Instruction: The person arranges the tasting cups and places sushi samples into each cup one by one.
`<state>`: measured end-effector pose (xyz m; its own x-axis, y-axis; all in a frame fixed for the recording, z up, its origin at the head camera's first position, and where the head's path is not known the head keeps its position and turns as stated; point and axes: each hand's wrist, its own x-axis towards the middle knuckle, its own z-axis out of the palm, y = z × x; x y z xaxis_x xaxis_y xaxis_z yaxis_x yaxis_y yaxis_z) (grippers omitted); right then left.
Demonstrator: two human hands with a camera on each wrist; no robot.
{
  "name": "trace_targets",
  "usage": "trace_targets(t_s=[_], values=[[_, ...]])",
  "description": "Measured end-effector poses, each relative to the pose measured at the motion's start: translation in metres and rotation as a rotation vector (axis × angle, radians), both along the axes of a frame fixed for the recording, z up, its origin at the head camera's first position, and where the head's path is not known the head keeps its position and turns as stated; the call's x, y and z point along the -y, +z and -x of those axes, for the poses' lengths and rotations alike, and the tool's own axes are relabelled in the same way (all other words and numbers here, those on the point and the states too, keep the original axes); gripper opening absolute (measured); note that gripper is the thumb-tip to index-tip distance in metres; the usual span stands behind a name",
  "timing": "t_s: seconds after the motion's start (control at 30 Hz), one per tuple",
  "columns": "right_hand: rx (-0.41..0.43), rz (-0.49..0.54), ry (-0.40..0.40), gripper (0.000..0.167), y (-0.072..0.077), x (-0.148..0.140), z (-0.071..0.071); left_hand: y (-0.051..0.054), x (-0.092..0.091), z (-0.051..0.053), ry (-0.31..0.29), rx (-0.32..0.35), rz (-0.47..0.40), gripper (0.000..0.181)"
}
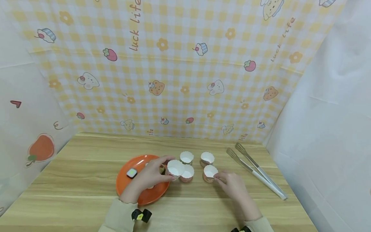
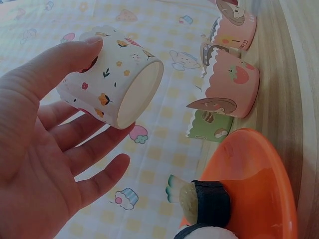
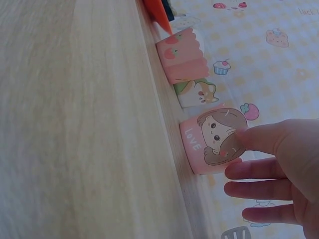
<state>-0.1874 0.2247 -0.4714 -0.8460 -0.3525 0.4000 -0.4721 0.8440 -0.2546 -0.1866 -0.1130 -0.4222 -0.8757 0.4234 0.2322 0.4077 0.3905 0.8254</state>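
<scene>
My left hand [image 1: 150, 175] holds a white paper baking cup with a flower print [image 2: 110, 82] by its side, thumb on one side and fingers on the other. In the left wrist view the cup is tilted, raised off the table. My right hand [image 1: 234, 187] pinches the rim of a pink paper cup with a girl's face and "LOVE" [image 3: 209, 142], which stands on the table. Between the hands stand a pink strawberry cup [image 2: 234, 77] and, behind it, a green cup [image 2: 213, 125]. Another cup [image 1: 207, 158] stands behind the one at my right hand.
An orange plate [image 1: 122, 183] with several sushi pieces [image 1: 131, 173] lies under and beside my left hand. Metal tongs with slotted ends [image 1: 262, 177] lie on the wooden table [image 1: 72, 180] at the right. A checked cloth [image 1: 174, 71] hangs behind the table.
</scene>
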Motion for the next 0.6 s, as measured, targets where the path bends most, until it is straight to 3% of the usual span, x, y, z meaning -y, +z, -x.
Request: trace_targets(t_s=[0.6], values=[[0.027, -0.007, -0.004, 0.010, -0.0014, 0.0006, 0.0003, -0.0008, 0.0004, -0.0004, -0.016, 0.002, -0.026, 0.063]])
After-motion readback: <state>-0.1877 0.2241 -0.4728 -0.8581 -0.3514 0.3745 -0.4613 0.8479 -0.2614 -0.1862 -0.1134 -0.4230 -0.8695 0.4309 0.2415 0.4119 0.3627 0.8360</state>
